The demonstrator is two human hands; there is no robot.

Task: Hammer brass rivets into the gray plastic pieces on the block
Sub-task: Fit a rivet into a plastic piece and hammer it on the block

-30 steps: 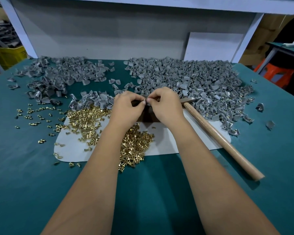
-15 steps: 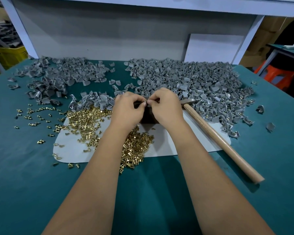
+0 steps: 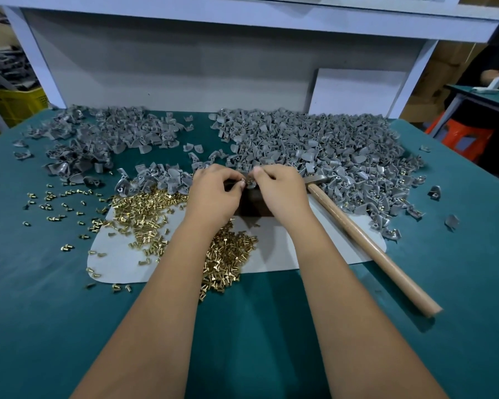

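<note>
My fingers [image 3: 240,183] meet over the dark block [image 3: 252,204]: left hand [image 3: 213,194] pinching what looks like a brass rivet at the thumb tip, right hand [image 3: 280,191] pinching a gray plastic piece [image 3: 251,184] against it. The joint itself is small and half hidden, so I cannot tell whether the rivet has entered its hole. Judgement: seating step, before any striking. To do it well I should hold the piece flat on the block top, rivet shank upright and square to the hole, and press until it stands alone. Then only the left fingers steady it, clear of the head, while the right goes for the hammer [image 3: 366,240], which lies just right of the block with its handle toward me. The loose rivets [image 3: 147,214] sit on the white mat [image 3: 300,249] near my left wrist; heaps of gray pieces [image 3: 314,151] lie behind on the green bench [image 3: 257,326]. Risk: a tilted shank bends under the first blow.
</note>
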